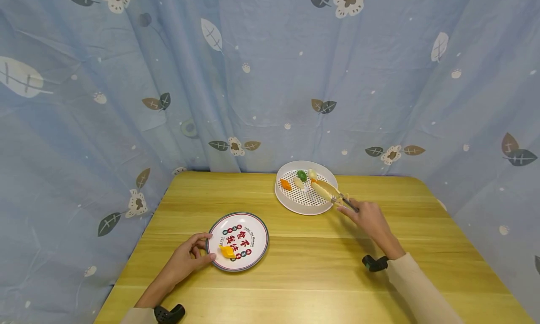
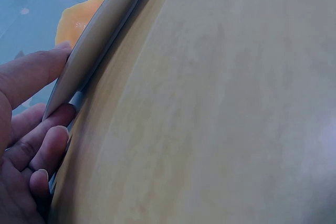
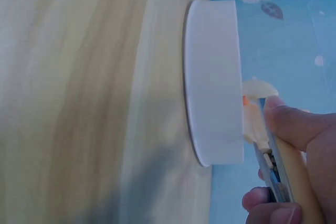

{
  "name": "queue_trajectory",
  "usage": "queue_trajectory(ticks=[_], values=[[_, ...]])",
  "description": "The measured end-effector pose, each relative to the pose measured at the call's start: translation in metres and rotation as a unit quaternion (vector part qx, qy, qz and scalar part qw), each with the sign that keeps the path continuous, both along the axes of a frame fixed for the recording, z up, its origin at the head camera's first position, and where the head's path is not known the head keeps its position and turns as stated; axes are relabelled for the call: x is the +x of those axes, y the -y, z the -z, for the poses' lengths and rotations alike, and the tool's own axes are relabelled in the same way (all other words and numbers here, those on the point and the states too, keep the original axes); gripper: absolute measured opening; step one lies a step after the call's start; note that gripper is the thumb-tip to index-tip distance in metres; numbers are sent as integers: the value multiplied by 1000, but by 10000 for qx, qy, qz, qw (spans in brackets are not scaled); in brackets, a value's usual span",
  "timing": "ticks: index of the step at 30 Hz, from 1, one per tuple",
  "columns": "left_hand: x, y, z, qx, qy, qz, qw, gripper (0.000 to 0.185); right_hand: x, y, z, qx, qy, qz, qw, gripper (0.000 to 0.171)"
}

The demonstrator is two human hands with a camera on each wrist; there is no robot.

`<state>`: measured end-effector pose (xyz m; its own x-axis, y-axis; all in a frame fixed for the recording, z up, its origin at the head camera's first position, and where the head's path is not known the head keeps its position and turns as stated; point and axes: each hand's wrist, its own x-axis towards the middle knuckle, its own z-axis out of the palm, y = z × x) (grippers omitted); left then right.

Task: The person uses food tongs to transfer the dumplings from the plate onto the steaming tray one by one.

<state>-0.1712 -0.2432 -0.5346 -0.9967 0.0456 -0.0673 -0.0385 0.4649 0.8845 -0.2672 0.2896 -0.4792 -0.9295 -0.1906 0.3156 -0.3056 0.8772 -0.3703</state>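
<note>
My left hand [image 1: 188,260] holds the near-left rim of a round white plate [image 1: 259,242] with red lettering. Its thumb lies at the rim and its fingers sit below the edge, as the left wrist view shows. On the plate lies a yellow dumpling-like piece [image 1: 227,252]. My right hand [image 1: 371,221] grips a pair of food tongs [image 1: 326,188], with their tips reaching down inside a white steamer basket [image 1: 305,210]. An orange bit shows at the tips, beside a pale piece [image 1: 312,173]; I cannot tell whether the tongs pinch it.
Inside the basket also lie a green piece [image 1: 302,175], an orange piece [image 1: 285,184] and a cream piece [image 1: 298,182]. The basket stands near the back edge of the wooden table [image 1: 295,291], before a blue patterned curtain [image 1: 270,80].
</note>
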Motion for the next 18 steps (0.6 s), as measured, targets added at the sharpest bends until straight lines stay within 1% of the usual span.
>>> queue_trajectory(ticks=[2, 6, 9, 15, 18], values=[[0, 0, -1, 28, 2, 32, 10000, 62, -2, 0, -2, 57, -6, -30, 10000, 60], [1, 0, -2, 43, -17, 47, 10000, 61, -8, 2, -5, 209, 16, -20, 9998, 46], [1, 1, -1, 57, -10, 48, 10000, 61, -11, 5, -7, 416, 11, 57, 9991, 41], [1, 1, 0, 94, 24, 19, 10000, 60, -18, 12, -10, 671, -24, 41, 9977, 41], [0, 1, 0, 82, 6, 44, 10000, 60, -21, 14, -10, 697, -20, 32, 9976, 47]])
